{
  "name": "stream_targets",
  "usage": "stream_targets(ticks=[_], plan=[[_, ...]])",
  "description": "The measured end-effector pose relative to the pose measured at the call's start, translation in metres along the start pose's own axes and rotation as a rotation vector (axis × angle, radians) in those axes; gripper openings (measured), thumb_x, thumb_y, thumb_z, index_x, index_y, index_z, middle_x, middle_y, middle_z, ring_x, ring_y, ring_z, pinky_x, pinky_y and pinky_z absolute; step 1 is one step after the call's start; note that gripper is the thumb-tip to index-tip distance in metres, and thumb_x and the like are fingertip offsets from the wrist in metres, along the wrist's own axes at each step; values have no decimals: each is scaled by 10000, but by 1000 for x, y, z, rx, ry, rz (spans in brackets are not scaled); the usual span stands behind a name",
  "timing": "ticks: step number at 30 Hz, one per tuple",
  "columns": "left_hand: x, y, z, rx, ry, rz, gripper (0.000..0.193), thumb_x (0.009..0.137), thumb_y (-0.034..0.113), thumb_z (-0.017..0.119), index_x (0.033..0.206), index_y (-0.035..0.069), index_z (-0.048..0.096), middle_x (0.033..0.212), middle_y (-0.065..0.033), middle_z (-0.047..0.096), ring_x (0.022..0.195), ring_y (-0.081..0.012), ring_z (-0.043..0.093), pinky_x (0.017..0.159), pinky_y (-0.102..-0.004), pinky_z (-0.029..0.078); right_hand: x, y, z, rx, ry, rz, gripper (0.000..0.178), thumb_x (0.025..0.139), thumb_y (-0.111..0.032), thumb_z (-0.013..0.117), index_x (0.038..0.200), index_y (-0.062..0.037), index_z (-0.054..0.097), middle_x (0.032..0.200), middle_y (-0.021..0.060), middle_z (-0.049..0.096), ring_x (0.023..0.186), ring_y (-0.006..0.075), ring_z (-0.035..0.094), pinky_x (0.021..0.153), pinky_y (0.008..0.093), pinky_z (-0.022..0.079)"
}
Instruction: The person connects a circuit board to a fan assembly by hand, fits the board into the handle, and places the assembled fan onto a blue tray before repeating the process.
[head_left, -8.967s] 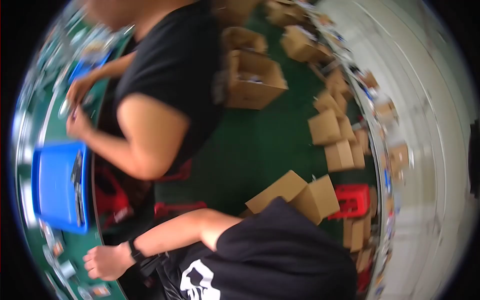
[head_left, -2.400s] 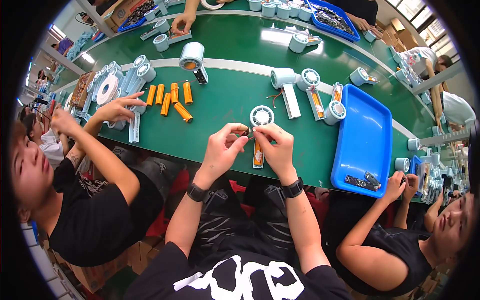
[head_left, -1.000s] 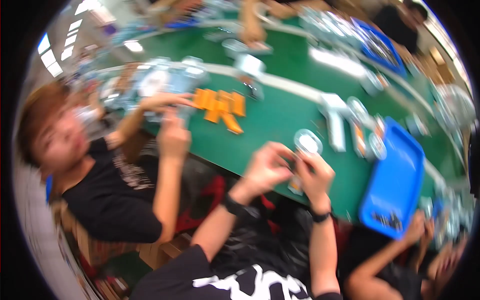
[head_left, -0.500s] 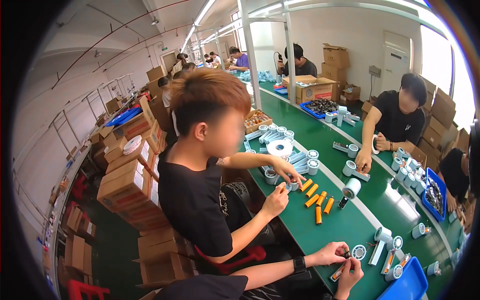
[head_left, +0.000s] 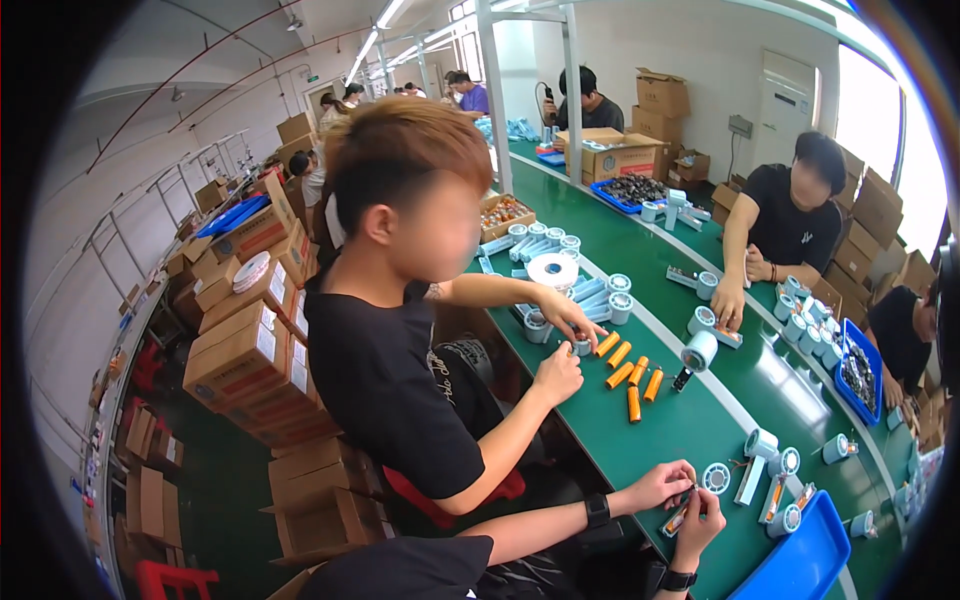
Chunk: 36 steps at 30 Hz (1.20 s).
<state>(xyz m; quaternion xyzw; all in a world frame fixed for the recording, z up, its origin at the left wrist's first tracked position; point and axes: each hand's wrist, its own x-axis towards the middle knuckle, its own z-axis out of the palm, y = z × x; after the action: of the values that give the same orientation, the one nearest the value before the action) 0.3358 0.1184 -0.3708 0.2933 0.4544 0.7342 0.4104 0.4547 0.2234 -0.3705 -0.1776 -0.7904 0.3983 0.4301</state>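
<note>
My left hand is closed in a pinch at the near edge of the green bench. My right hand is closed too, its fingertips meeting the left's around a small dark part too little to make out. Just beside the fingertips lies the round light-blue head of a handheld fan. Under my hands an orange battery shows in a pale handle, mostly covered by my fingers. To the right are several more fans, one an opened fan handle with its battery showing.
A blue tray sits at my right. Several loose orange batteries and an upright fan stand farther up the green bench. A co-worker sits close on my left, hands over fan parts; another co-worker works across.
The view has shifted a little, moving the scene slightly left and up. My hands stay together, with the dark part now more covered by my fingers.
</note>
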Motion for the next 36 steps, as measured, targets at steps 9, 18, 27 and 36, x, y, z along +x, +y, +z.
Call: stream_targets(ticks=[9, 18, 27, 36], plan=[[-6, -1, 4, 63, -70, -33, 256, 1028, 110, 593, 1263, 13, 631, 995, -49, 681, 750, -85, 648, 625, -234, 545, -3, -3, -11, -26, -2, 32, 54, 884, 11, 727, 930, -1, 701, 757, 102, 707, 640, 146, 663, 592, 281, 512], [-20, 26, -16, 248, 35, 40, 317, 1001, 24, 543, 1300, -32, 633, 906, -80, 702, 704, -111, 651, 644, -248, 550, 11, -21, 14, 29, -36, 24, 88, 856, -61, 764, 922, -27, 718, 796, 117, 725, 664, 193, 704, 608, 293, 534], [-13, 11, -6, 228, 30, 38, 318, 976, 1, 568, 1284, -50, 633, 902, -90, 682, 723, -113, 635, 619, -237, 531, 9, -19, -3, -65, 25, -41, 131, 790, 12, 783, 871, -37, 692, 697, 64, 670, 559, 179, 640, 515, 292, 485], [-12, 15, -3, 219, 59, 53, 310, 973, 16, 579, 1270, -53, 636, 873, -75, 666, 714, -113, 631, 616, -239, 525, 13, -17, 1, -44, 27, -92, 132, 779, 35, 785, 856, -31, 700, 660, 46, 648, 532, 129, 601, 498, 252, 453]])
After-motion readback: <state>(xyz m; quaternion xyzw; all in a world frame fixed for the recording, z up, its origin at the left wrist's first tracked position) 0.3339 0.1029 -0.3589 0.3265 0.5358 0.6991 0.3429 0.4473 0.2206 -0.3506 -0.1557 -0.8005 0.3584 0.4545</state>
